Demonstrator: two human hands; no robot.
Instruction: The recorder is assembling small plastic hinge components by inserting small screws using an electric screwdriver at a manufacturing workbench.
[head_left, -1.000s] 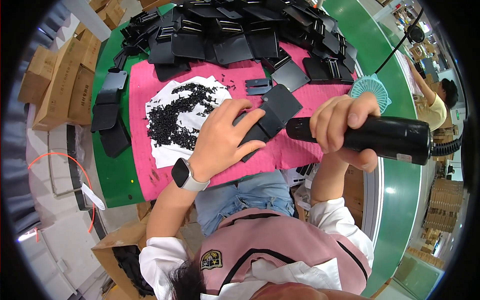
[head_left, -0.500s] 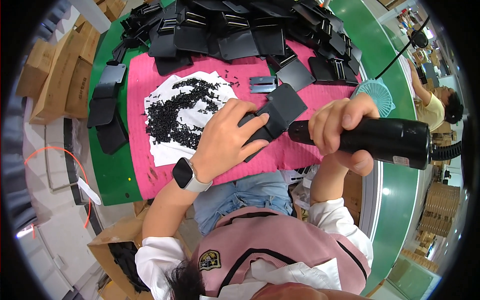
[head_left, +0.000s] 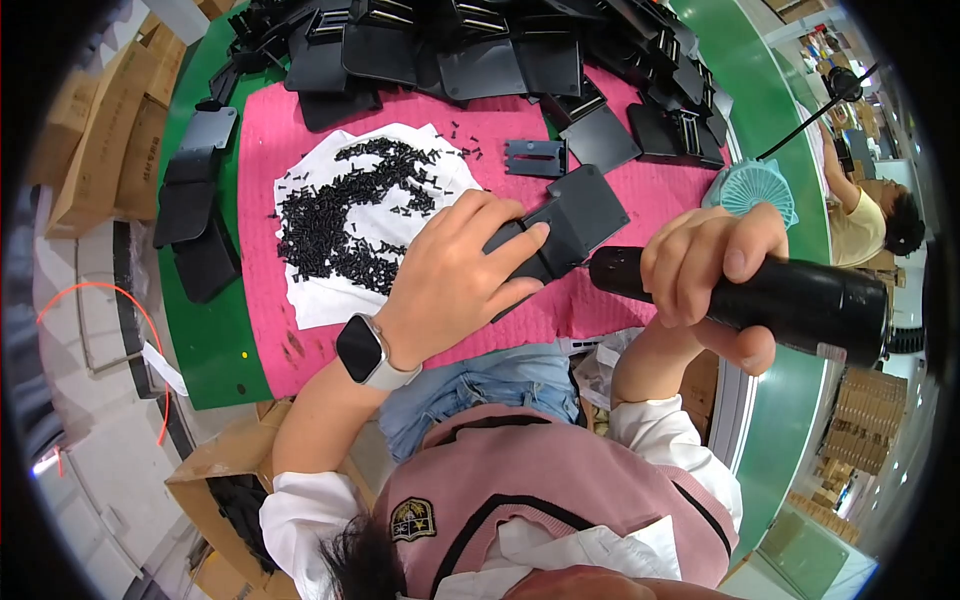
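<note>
My left hand presses a black hinged plastic bracket down on the pink mat, fingers curled over its near part; the palm side is hidden. In my right hand is a black electric screwdriver, fingers wrapped around its barrel. It lies nearly level, with its nose beside the bracket's right edge; whether the two touch I cannot tell. Left of the bracket, many small black screws are spread over a white cloth. A small dark slotted plate lies just beyond the bracket.
Black brackets are piled along the far side of the green table. More black plates overlap at its left edge. A light-blue round fan stands at the right. Cardboard boxes flank the table; another person sits far right.
The whole view has shifted slightly. The screwdriver and my right hand sit a little farther right and lower. My left hand keeps its hold on the bracket.
</note>
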